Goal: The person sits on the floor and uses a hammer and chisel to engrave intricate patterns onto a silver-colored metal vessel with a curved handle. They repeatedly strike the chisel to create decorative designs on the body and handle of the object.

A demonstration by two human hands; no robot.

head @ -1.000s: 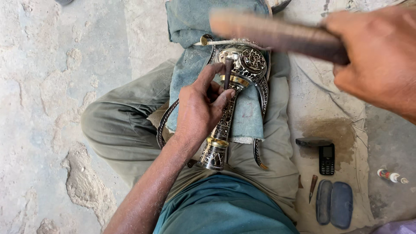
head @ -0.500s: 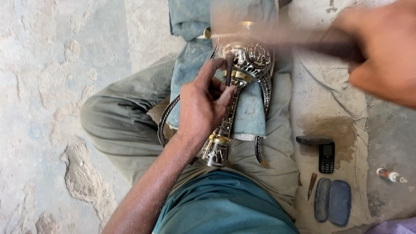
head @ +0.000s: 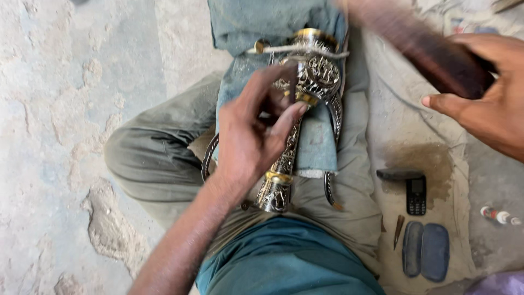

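your left hand (head: 254,136) still pinches a thin chisel (head: 293,87) against the engraved brass piece (head: 305,109); your right hand (head: 486,93), gripping the wooden mallet (head: 431,52), has swung it closer above.

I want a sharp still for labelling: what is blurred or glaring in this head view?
In the head view, the wooden mallet in the right hand is smeared by motion; the left hand and engraved metal vessel are slightly soft. Light is even and diffuse, with mild shine on the metal and no harsh shadows.
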